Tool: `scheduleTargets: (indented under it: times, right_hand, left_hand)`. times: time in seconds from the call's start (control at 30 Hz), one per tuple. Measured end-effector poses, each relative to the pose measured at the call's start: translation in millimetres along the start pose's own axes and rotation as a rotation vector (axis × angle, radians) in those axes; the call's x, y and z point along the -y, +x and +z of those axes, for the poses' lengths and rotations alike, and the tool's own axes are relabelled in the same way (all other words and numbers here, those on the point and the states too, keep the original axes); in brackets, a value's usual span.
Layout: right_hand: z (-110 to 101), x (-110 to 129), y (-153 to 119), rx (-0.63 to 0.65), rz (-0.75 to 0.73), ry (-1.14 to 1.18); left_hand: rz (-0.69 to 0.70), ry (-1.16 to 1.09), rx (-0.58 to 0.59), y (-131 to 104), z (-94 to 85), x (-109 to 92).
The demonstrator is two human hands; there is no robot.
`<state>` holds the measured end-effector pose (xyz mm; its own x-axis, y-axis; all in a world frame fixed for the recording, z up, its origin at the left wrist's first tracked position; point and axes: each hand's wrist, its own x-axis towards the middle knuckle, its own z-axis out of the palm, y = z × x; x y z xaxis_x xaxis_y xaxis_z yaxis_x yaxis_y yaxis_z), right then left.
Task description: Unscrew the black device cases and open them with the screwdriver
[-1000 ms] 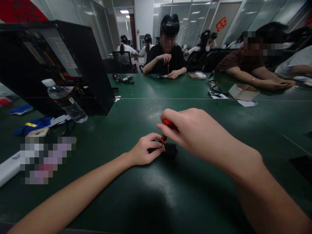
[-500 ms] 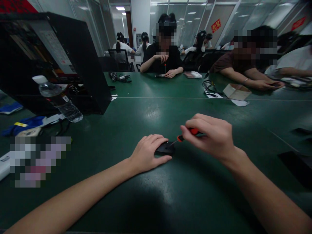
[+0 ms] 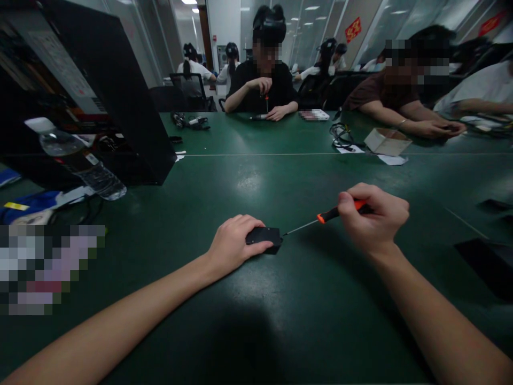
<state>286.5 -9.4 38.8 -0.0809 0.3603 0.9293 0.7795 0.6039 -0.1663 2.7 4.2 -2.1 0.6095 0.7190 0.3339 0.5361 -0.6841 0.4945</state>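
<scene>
A small black box-like device (image 3: 265,235) is on the green table (image 3: 248,299), near the middle of the view. My left hand (image 3: 236,243) grips it from the left, fingers along its far side and thumb over its near side. My right hand (image 3: 374,216), to the right, is closed round the handle of a screwdriver (image 3: 329,215) with an orange and black grip. The thin shaft points left and down, with its tip at the device's right end; whether they touch is unclear.
At the left stand a large black case (image 3: 140,101) and a tilted plastic bottle (image 3: 86,163). Cables (image 3: 342,135) and an open carton (image 3: 387,141) lie at the back right. A person (image 3: 262,80) sits opposite. Flat black pieces (image 3: 487,267) lie at the right.
My right hand has moved right with the screwdriver, showing more of its shaft. The device has turned and its end now shows past my left thumb. The camera view has shifted slightly.
</scene>
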Motion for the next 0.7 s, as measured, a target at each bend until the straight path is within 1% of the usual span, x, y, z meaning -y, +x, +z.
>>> scheduleTargets:
  times: [0.07, 0.17, 0.23, 0.3, 0.4, 0.47, 0.5, 0.6, 0.7]
  right_hand:
    - [1.1, 0.4, -1.4, -0.010, 0.030, -0.005]
    - [3.6, 3.0, -3.8, 0.014, 0.044, 0.035]
    - [6.8, 4.9, -5.9, 0.024, 0.084, 0.062]
    - [12.2, 5.9, -9.2, 0.006, 0.193, 0.070]
    - [24.4, 3.2, -17.6, -0.016, 0.479, 0.109]
    - [33.5, -2.3, -24.4, 0.030, 0.649, 0.158]
    - [37.5, -5.7, -27.8, 0.068, 0.705, 0.181]
    - [45.8, -14.2, -35.2, 0.148, 0.775, 0.218]
    - [47.3, -12.9, -36.7, 0.143, 0.774, 0.219]
  left_hand:
    - [0.008, 0.012, -0.004, 0.0, -0.1, 0.1]
    - [0.017, 0.028, -0.004, -0.1, -0.2, 0.4]
    - [0.024, 0.036, -0.005, -0.3, -0.2, 0.4]
    - [0.034, 0.033, -0.007, -0.6, 0.1, 0.5]
    - [0.059, 0.036, -0.008, -1.1, 1.1, 1.8]
    - [0.084, 0.043, -0.012, -1.3, 1.8, 3.5]
    - [0.097, 0.046, -0.013, -1.3, 2.1, 4.5]
    - [0.134, 0.051, -0.018, -0.8, 2.4, 6.7]
    - [0.149, 0.053, -0.034, 0.0, 2.2, 7.0]
